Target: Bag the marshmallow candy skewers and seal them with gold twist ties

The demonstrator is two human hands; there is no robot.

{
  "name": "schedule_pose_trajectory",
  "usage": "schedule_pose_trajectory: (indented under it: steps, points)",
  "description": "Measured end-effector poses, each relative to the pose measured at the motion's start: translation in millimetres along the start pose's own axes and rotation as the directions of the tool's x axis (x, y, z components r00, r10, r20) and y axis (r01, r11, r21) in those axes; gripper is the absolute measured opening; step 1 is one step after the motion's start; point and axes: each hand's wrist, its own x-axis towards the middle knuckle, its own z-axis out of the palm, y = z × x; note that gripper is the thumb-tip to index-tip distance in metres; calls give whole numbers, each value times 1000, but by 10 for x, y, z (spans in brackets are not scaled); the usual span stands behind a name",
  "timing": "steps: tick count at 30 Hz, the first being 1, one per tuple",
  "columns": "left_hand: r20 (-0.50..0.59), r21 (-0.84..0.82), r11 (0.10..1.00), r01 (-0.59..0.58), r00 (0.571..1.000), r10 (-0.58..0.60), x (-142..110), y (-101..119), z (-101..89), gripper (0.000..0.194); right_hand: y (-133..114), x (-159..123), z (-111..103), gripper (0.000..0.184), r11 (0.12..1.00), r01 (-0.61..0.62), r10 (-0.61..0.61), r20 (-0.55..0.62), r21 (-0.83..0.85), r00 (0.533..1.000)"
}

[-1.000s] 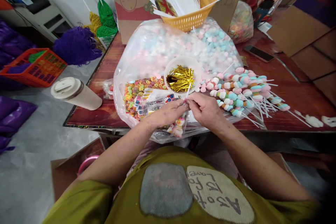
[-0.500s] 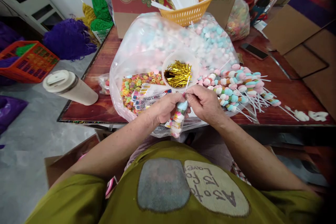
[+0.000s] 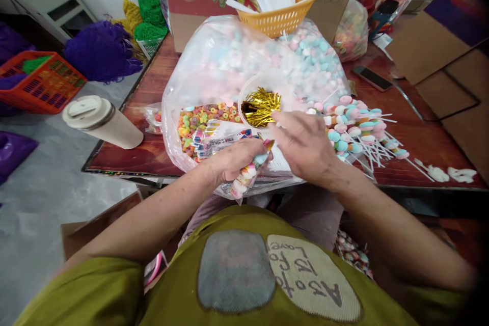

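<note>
My left hand is closed around a marshmallow skewer in a clear printed wrapper. The wrapped skewer tilts, its lower end pointing toward my lap and its gathered top showing past my thumb. My right hand is off the skewer, fingers stretched toward a round plastic bowl and slightly blurred. In that bowl lie gold twist ties. Flat printed wrappers are just beyond my left hand, beside ring-shaped gummy candies. To the right of my right hand is a pile of marshmallow skewers.
A large clear bag of marshmallows covers the table's middle. Behind it, a yellow basket holds white sticks. A beige cup stands at the left edge; a phone lies at right. Cardboard boxes flank the table.
My right hand has let go of the wrapper's top and moved up and right toward the bowl. My left hand has tilted the wrapped skewer and shifted it slightly left.
</note>
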Motion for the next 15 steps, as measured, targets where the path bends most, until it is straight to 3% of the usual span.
schedule_pose_trajectory:
  steps: [3, 8, 10, 12, 15]
  points:
    - [106, 151, 981, -119, 989, 104, 21, 13, -114, 2, 68, -22, -73, 33, 943, 316, -282, 252, -103, 926]
    - [334, 266, 952, -151, 941, 56, -9, -10, -132, 8, 62, -118, -30, 31, 909, 407, -351, 364, -89, 863]
    - [329, 280, 954, -105, 944, 7, -24, -8, -109, 12, 27, -148, -1, 29, 930, 365, -316, 429, -34, 846]
    - [282, 349, 934, -71, 959, -32, -28, 21, -106, 11, -16, -170, 37, 26, 972, 232, -215, 486, 27, 847]
    - [219, 592, 789, -164, 975, 39, -26, 50, -107, 9, -105, -215, 116, 16, 974, -139, 18, 550, 180, 835]
